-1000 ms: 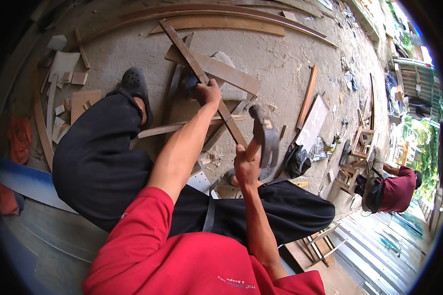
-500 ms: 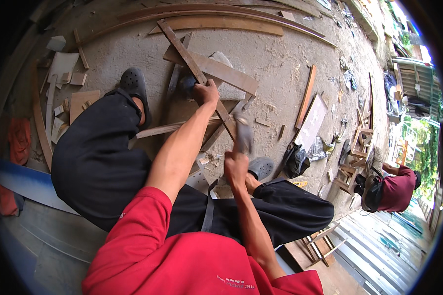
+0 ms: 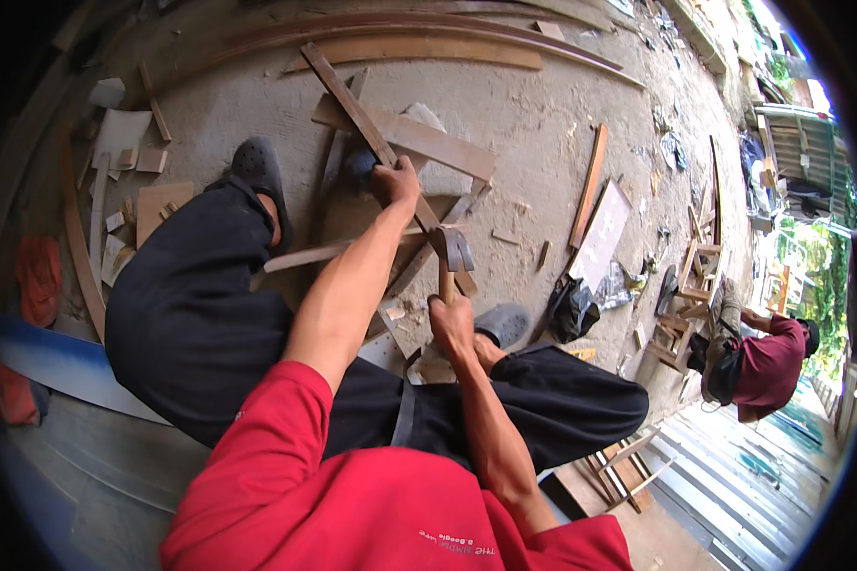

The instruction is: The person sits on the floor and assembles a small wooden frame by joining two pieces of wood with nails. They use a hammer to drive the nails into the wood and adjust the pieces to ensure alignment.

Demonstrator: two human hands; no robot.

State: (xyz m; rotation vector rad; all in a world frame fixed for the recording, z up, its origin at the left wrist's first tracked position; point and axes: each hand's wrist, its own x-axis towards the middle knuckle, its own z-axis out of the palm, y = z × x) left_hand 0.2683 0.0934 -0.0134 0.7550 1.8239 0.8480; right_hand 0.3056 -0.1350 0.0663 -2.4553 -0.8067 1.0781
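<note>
A hammer [image 3: 450,257] with a wooden handle and dark metal head stands nearly upright, its head resting against a long narrow wooden slat [image 3: 376,143]. The slat runs diagonally across a wider flat board [image 3: 428,143] on the concrete floor, touching it.

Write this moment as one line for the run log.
left hand: pressing slat | right hand: gripping hammer, head at slat | floor: wood scraps | other person: far right

Black plastic bag [image 3: 571,309] on floor beside white rectangular board [image 3: 602,233], possibly sign.
</note>
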